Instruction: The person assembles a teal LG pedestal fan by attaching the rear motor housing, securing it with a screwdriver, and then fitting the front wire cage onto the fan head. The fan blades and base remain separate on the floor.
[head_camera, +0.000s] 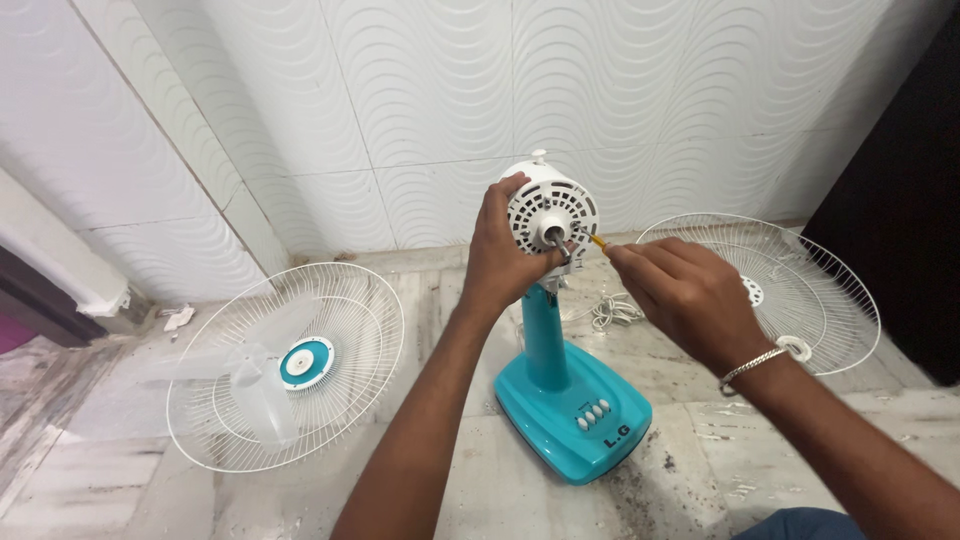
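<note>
Bright, even light; soft shadows on the floor (700, 470); sharp centre, slight wide-angle bending at the edges.

The fan stand (570, 400) sits on the floor (480, 490), with the motor head (550, 205) on top of its column. Left of the stand, a grille (290, 365) with the blades (235, 375) in front of it. Right of the stand leans a second grille (775, 285). Behind the stand lies a coiled cord (612, 312), then the wall (430, 100).
</note>
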